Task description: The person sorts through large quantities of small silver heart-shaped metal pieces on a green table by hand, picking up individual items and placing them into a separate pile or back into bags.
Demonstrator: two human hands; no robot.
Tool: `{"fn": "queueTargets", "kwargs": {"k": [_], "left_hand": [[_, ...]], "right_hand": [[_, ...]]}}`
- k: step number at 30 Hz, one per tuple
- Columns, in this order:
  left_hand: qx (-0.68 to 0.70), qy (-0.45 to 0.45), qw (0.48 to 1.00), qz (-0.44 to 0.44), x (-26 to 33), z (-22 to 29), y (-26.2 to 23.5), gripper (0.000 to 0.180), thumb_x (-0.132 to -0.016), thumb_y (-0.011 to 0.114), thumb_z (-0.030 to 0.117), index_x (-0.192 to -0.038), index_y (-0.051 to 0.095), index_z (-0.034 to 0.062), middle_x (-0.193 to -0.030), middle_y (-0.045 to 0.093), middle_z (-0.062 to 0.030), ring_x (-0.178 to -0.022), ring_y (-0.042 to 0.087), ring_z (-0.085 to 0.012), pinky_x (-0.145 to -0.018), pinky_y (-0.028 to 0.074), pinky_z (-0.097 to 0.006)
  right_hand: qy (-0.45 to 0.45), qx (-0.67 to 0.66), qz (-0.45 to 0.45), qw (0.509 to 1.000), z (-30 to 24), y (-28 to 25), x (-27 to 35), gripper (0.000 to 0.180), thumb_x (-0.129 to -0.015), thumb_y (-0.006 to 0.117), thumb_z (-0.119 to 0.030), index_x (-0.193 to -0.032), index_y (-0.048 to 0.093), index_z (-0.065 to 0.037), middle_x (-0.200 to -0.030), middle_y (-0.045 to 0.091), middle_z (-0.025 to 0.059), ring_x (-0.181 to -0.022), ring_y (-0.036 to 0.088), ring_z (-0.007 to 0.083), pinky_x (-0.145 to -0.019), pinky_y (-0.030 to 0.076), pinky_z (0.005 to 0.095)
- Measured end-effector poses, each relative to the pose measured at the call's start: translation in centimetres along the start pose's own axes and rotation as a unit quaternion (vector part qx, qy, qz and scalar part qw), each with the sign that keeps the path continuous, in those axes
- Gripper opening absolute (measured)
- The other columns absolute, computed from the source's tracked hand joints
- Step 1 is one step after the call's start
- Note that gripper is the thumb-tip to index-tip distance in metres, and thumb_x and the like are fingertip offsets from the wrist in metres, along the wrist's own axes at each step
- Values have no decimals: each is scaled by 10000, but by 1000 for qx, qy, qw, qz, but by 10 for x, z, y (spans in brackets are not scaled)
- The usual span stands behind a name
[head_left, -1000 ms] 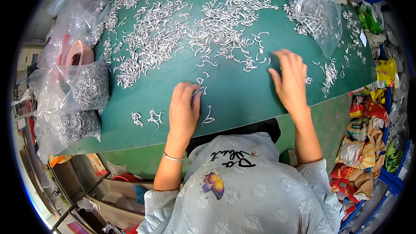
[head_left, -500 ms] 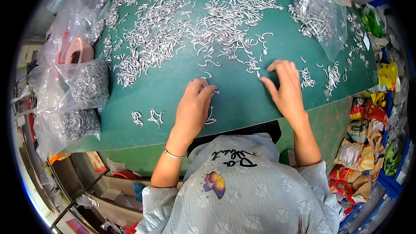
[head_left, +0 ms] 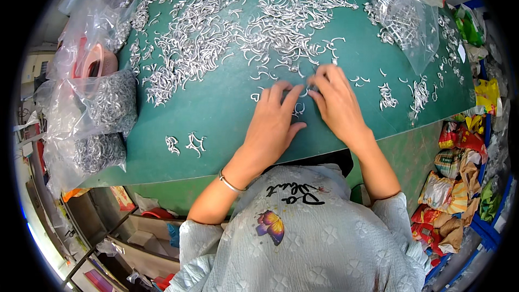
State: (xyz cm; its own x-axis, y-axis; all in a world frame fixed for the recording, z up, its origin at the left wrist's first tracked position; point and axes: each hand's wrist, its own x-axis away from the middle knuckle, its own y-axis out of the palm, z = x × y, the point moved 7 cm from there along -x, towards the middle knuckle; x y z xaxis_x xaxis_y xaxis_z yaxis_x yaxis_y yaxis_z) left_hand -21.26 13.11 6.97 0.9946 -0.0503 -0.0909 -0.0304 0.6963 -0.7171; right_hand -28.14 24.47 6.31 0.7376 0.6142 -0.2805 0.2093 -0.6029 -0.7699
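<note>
Here, silver pieces (head_left: 286,33) point everywhere — axes crisscrossing.

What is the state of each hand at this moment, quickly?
Left hand: open, over the green table.
Right hand: half-curled; whether holding anything cannot be told.

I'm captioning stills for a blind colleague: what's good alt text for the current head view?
A person's left hand and right hand come close together over a green table, with small silvery metal pieces beside them. Beyond lie large scattered heaps of curved pieces; filled clear plastic bags sit at the left.
</note>
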Motion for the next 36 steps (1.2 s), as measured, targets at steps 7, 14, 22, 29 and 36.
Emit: {"fn": "queueTargets", "kwargs": {"k": [7, 14, 22, 29, 36], "left_hand": [[36, -5, 999, -28, 11, -6, 0, 578, -749, 743, 14, -1282, 522, 39, -1224, 502, -150, -1082, 502, -353, -936, 438, -416], [23, -2, 998, -56, 11, -5, 13, 547, -767, 740, 28, -1275, 539, 38, -1199, 519, -156, -1075, 526, -352, -927, 449, -400], [52, -41, 998, -14, 17, 2, 6, 496, -801, 701, -2, -1268, 539, 31, -1161, 540, -162, -1067, 539, -351, -916, 455, -396], [52, -46, 998, 0, 20, 0, 2, 485, -799, 696, -12, -1257, 545, 36, -1151, 540, -151, -1033, 547, -339, -892, 462, -398], [15, -47, 999, -1, 31, -5, -1, 490, -784, 718, 5, -1244, 551, 34, -1146, 541, -149, -1038, 543, -344, -890, 466, -400]], "right_hand": [[120, -97, -20, 988, 28, -30, 23, 196, -796, 647, 61, -984, 617, 16, -987, 591, 156, -903, 592, 348, -770, 480, 399], [56, -35, -21, 998, 14, -28, 31, 178, -801, 656, 37, -972, 617, 9, -920, 578, 166, -883, 580, 350, -776, 473, 415], [96, -27, 1, 995, 9, -31, 42, 239, -798, 674, 33, -1031, 623, 11, -984, 590, 152, -930, 580, 351, -806, 483, 406], [89, -22, 31, 995, 14, -35, 45, 238, -768, 707, 13, -992, 631, -9, -983, 556, 122, -944, 553, 316, -792, 458, 396], [18, -25, -26, 999, 9, -27, 42, 169, -750, 716, -20, -893, 627, -36, -919, 548, 75, -880, 523, 281, -744, 405, 386]]}}
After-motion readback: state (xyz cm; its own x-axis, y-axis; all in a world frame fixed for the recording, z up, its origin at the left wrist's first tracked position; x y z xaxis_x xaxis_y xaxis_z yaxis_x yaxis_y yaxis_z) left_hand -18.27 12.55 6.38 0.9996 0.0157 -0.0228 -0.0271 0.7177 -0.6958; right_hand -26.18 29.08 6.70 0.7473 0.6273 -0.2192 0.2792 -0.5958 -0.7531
